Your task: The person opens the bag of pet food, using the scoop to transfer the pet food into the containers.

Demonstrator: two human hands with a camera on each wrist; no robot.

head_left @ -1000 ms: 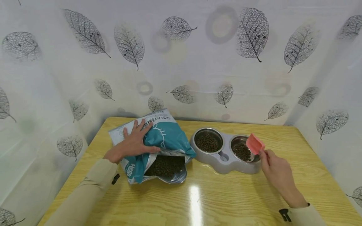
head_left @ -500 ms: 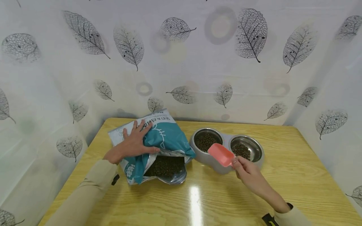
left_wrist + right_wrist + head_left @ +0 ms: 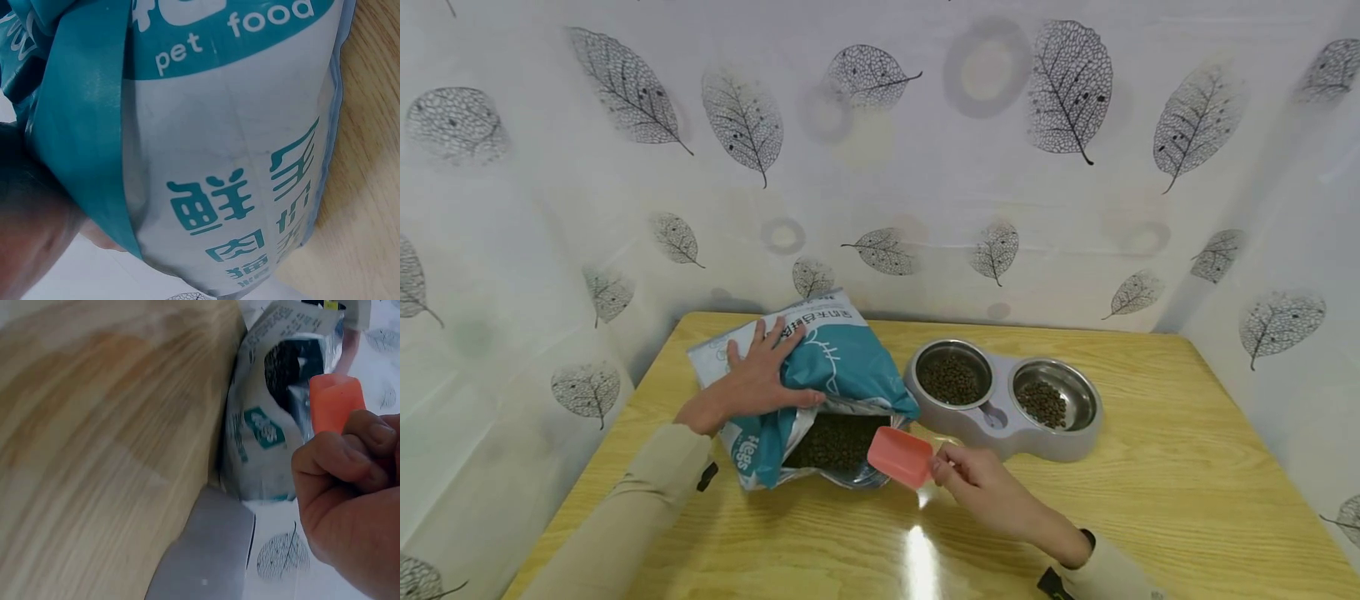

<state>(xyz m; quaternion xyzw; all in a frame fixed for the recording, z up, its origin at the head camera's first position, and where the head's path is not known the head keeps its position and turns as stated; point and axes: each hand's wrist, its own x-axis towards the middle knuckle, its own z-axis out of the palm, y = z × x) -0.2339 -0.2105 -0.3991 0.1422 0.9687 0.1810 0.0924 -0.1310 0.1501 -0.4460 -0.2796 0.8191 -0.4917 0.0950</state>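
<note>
My left hand [image 3: 756, 377] rests on top of the teal and white pet food bag [image 3: 857, 354], its fingers spread and straight. The bag lies on its side with its mouth facing me, and brown kibble [image 3: 831, 442] shows inside. In my right hand [image 3: 988, 487] I grip the handle of a pink scoop [image 3: 901, 457], whose head is at the right side of the bag's mouth. No kibble is visible in the scoop. The right wrist view shows curled fingers [image 3: 340, 453] around the handle, with the scoop's head pointing at the opening.
A grey double feeder [image 3: 992, 433] stands right of the bag. Its left steel bowl [image 3: 985, 367] and right steel bowl [image 3: 1081, 400] each hold kibble. Everything sits on a wooden table [image 3: 1157, 467], with a leaf-patterned sheet [image 3: 925, 192] behind and at the sides.
My right hand has carried the scoop left from the right bowl, past the feeder's front, to the bag's mouth. My left hand has stayed on the bag.
</note>
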